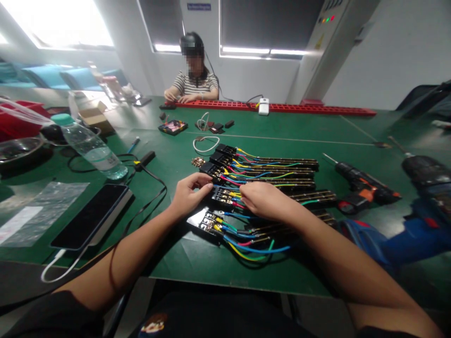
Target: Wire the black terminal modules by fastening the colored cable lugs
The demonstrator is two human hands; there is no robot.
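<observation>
Several black terminal blocks (207, 226) with coloured wires lie in a stack on the green table before me. My left hand (190, 193) pinches with thumb and forefinger at the left end of a thin blue wire (227, 188). To its right, my right hand (262, 199) is closed, fingers curled down, where that wire runs into it; its fingertips are partly hidden. Below both hands sits a block with yellow and red wire ends (222, 197). Long dark slotted strips (292, 171) extend rightward from the blocks.
Right of the strips lie an orange-black screwdriver (366, 185) and a blue drill (398, 239). On the left are a phone (91, 213), a tilted water bottle (95, 150) and cables. A small metal pile (198, 162) is beyond my left hand. Across the table sits a person (195, 84) behind a red rail (289, 108).
</observation>
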